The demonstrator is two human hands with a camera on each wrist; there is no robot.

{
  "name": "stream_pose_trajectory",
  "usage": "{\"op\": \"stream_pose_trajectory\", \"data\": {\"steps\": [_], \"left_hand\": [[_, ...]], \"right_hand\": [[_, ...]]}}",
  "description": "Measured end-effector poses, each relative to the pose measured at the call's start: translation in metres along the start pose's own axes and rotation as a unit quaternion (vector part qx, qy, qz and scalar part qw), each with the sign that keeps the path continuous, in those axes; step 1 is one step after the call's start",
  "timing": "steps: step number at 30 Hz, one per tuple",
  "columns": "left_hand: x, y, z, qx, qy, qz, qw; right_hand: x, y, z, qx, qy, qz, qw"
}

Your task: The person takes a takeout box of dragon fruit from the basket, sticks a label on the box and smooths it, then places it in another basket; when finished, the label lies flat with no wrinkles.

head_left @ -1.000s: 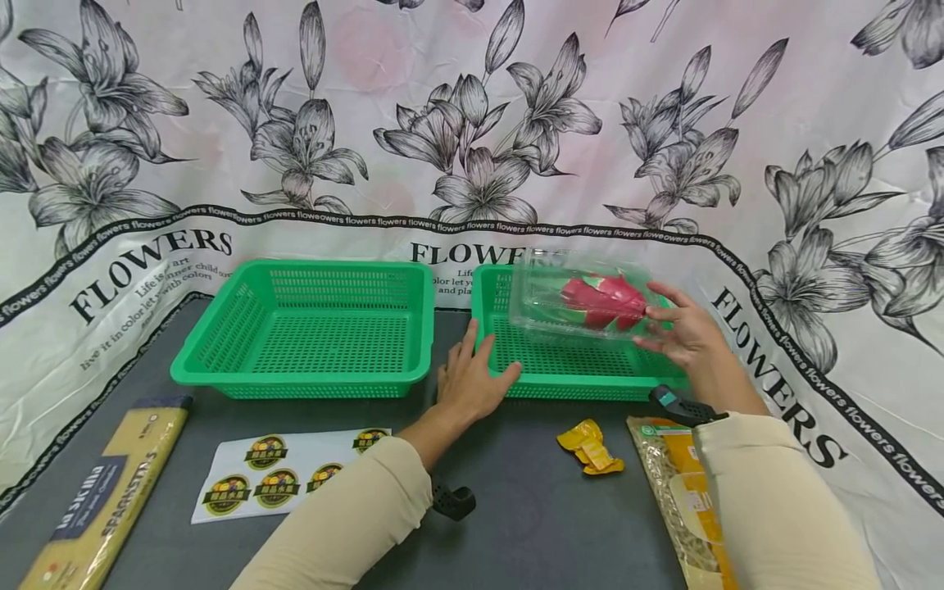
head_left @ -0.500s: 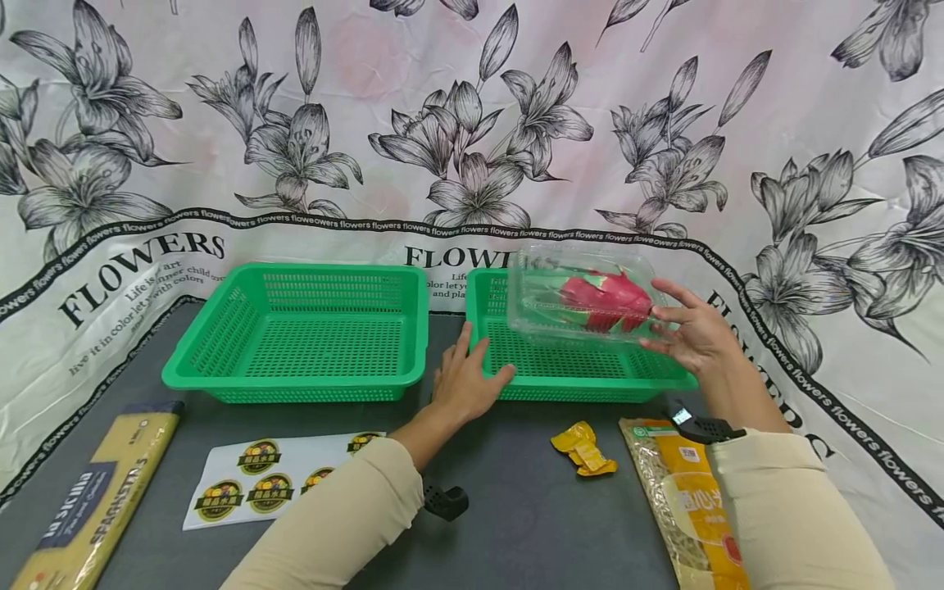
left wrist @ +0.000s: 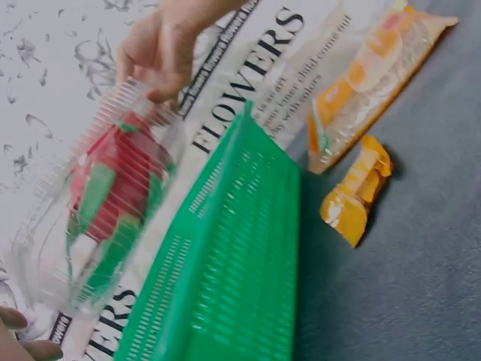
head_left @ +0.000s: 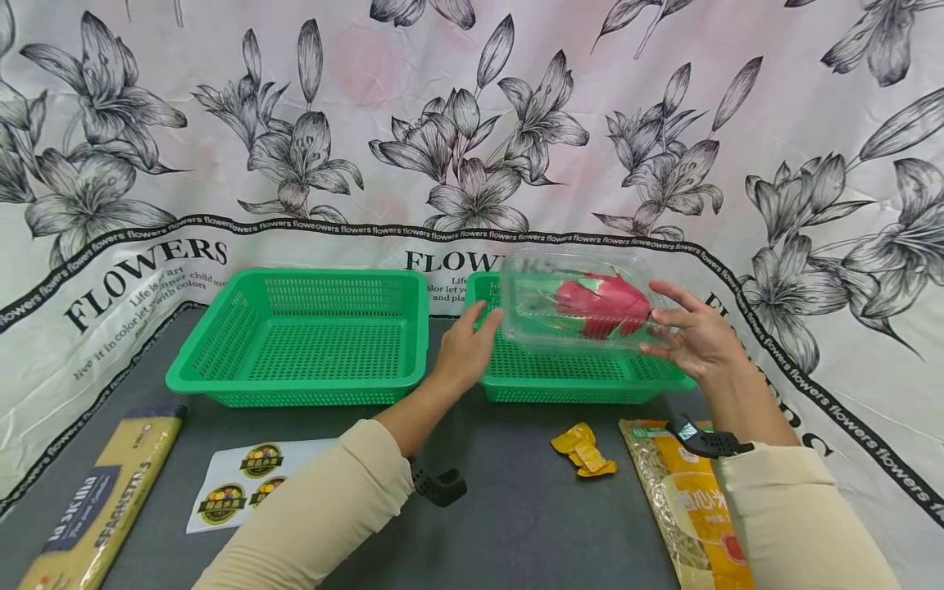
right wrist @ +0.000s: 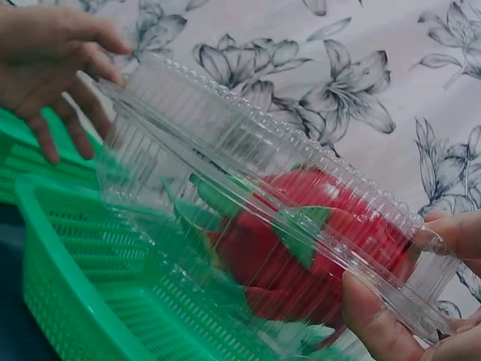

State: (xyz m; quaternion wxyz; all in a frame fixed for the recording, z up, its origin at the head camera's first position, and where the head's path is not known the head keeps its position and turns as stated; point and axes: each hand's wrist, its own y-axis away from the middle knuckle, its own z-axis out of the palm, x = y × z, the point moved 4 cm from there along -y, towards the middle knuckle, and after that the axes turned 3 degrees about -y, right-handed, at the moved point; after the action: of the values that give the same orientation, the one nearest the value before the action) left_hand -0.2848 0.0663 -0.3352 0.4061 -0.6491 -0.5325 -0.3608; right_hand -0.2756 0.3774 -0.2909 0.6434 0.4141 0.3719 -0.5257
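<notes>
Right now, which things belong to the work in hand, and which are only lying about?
Likely in the work: clear container, held by the right hand; dragon fruit inside; right basket.
Probably lying about: spaghetti pack; yellow packet; orange bag; left basket; perhaps sticker sheet.

We see left basket (head_left: 295, 388) beside right basket (head_left: 583, 388); sticker sheet (head_left: 247, 482) before left, small packet (head_left: 583, 450) before right; dragon fruit (head_left: 603, 303) in container (head_left: 533, 307) over right basket.
</notes>
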Motion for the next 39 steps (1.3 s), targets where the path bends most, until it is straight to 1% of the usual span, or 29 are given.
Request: {"op": "stream_pose_trajectory", "data": {"steps": [4, 9, 14, 18, 21, 23, 27, 31, 36, 39], "left_hand": [[0.009, -0.001, -0.003, -0.008, 0.021, 0.002, 0.9997], [0.016, -0.002, -0.005, -0.009, 0.046, 0.006, 0.9989], [0.023, -0.003, -0.006, -0.014, 0.055, 0.006, 0.9984], [0.027, -0.003, -0.007, -0.018, 0.051, 0.003, 0.9986], [0.028, -0.002, -0.009, -0.011, 0.043, -0.004, 0.9990], [0.028, -0.001, -0.011, -0.003, 0.048, -0.011, 0.9988], [0.028, 0.004, -0.017, 0.008, 0.078, -0.018, 0.9967], [0.027, 0.011, -0.023, 0.005, 0.102, -0.013, 0.9947], [0.028, 0.021, -0.032, 0.000, 0.114, -0.004, 0.9934], [0.028, 0.026, -0.037, 0.000, 0.118, 0.000, 0.9931]], "right_hand": [[0.000, 0.003, 0.004, -0.012, -0.001, -0.010, 0.9999], [0.002, 0.005, 0.007, -0.021, -0.018, -0.014, 0.9995], [0.005, 0.007, 0.012, -0.021, -0.017, -0.016, 0.9995], [0.008, 0.009, 0.017, -0.027, -0.015, -0.015, 0.9994], [0.011, 0.012, 0.023, -0.032, -0.013, -0.014, 0.9993], [0.012, 0.015, 0.027, -0.041, -0.018, -0.015, 0.9989], [0.013, 0.022, 0.035, -0.059, -0.034, -0.020, 0.9975], [0.014, 0.029, 0.040, -0.077, -0.030, -0.026, 0.9963], [0.017, 0.037, 0.047, -0.094, -0.013, -0.036, 0.9949], [0.019, 0.041, 0.052, -0.102, -0.019, -0.042, 0.9937]]}}
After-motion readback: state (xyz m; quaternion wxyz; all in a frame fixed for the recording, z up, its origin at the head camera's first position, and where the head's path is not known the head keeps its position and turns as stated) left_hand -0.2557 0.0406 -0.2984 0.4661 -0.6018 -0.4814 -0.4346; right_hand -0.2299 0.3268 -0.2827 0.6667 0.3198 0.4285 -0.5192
